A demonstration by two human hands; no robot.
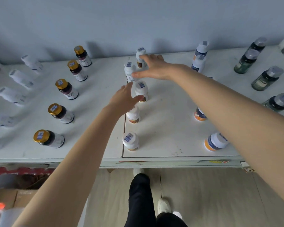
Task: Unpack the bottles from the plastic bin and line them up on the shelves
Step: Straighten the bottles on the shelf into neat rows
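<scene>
Bottles [130,141] stand in rows on shelf [167,128]; left hand [124,98] and right hand [152,68] reach over them, fingers loose, seemingly gripping nothing.

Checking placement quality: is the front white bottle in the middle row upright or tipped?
Upright: the front white bottle stands on its base on the shelf, stickered cap up.

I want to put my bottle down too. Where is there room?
Bare shelf lies between the middle white-capped row and the orange-banded bottles, also between it and the gold-capped row. Crowded around the left hand and right hand.
</scene>
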